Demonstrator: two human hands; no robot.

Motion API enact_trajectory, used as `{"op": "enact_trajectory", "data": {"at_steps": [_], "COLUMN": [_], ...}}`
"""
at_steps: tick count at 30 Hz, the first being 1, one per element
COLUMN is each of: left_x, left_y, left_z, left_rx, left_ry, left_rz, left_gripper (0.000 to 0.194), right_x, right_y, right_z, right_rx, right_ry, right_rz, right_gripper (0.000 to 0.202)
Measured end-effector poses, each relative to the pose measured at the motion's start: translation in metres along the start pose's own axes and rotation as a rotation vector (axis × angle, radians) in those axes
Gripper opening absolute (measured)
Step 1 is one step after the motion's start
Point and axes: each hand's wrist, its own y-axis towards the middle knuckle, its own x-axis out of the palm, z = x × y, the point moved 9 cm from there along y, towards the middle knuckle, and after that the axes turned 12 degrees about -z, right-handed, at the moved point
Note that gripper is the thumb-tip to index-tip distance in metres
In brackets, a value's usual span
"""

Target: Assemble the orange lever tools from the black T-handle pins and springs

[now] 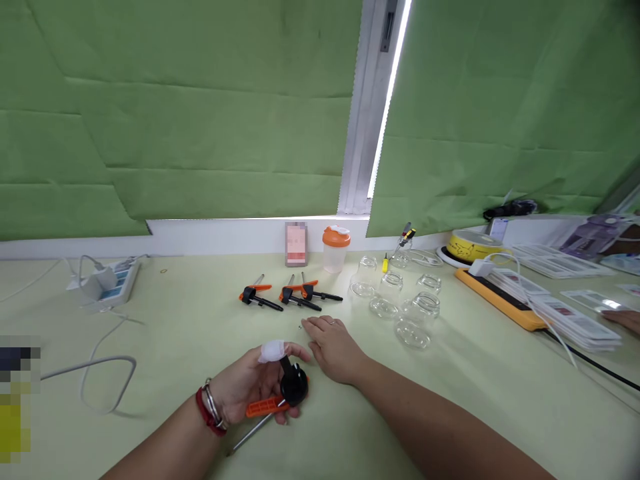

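My left hand [257,383] is closed around a black-and-orange tool with a metal rod [294,385]. The tool has a round black head and an orange handle, and its rod slants down toward the lower left. White wrapping covers one of that hand's fingertips. My right hand [336,350] lies palm down on the table, fingers stretched out, just beyond the tool. Close to its fingertips is a tiny object [301,327], too small to name. Behind the hands lie three similar black-and-orange tools [260,297], each with an orange lever and a black bar.
Several clear glass jars [385,297] stand right of centre. An orange-lidded cup [335,250] and a phone [296,245] are by the wall. A power strip [107,283] with cables sits left; an orange-and-black strip [500,300] lies right. Another person's hand [623,319] shows at the right edge.
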Motion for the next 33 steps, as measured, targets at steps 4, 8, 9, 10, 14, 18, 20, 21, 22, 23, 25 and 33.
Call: {"op": "enact_trajectory", "data": {"at_steps": [4, 8, 9, 10, 14, 18, 20, 21, 22, 23, 25, 33], "left_x": [-0.001, -0.005, -0.005, -0.006, -0.006, -0.006, -0.007, -0.006, -0.006, -0.005, -0.004, -0.002], "left_y": [0.002, 0.004, 0.004, 0.004, 0.004, 0.004, 0.004, 0.004, 0.004, 0.004, 0.003, 0.002], "left_z": [-0.002, -0.004, -0.004, -0.004, -0.003, -0.003, -0.003, -0.003, -0.003, -0.003, -0.002, -0.001], "left_rx": [0.003, -0.005, -0.006, -0.006, 0.005, 0.011, 0.009, 0.008, 0.006, 0.004, 0.0, 0.013], "left_ry": [-0.03, -0.064, -0.07, -0.079, -0.1, -0.097, -0.091, -0.087, -0.082, -0.077, -0.069, -0.041], "left_rz": [0.001, 0.017, 0.019, 0.018, -0.011, -0.016, -0.002, 0.004, 0.008, 0.013, 0.025, 0.057], "left_gripper": [0.052, 0.059, 0.06, 0.06, 0.058, 0.054, 0.054, 0.054, 0.054, 0.053, 0.052, 0.048], "right_x": [-0.001, -0.004, -0.004, -0.004, -0.002, -0.006, -0.008, -0.009, -0.01, -0.011, -0.014, -0.017], "right_y": [0.008, 0.012, 0.013, 0.013, 0.012, 0.011, 0.009, 0.008, 0.006, 0.005, 0.002, -0.005], "right_z": [-0.003, -0.002, -0.001, 0.001, 0.011, 0.017, 0.019, 0.019, 0.019, 0.019, 0.02, 0.007], "right_rx": [-0.004, -0.037, -0.045, -0.048, -0.006, 0.059, 0.088, 0.096, 0.102, 0.107, 0.116, 0.06], "right_ry": [-0.051, -0.023, 0.009, 0.049, 0.179, 0.219, 0.233, 0.24, 0.247, 0.247, 0.307, 1.256], "right_rz": [0.024, 0.06, 0.06, 0.054, 0.019, -0.004, -0.011, -0.012, -0.009, -0.004, 0.028, 0.04], "right_gripper": [0.044, 0.024, 0.021, 0.022, 0.022, 0.012, 0.009, 0.008, 0.008, 0.009, 0.01, 0.028]}}
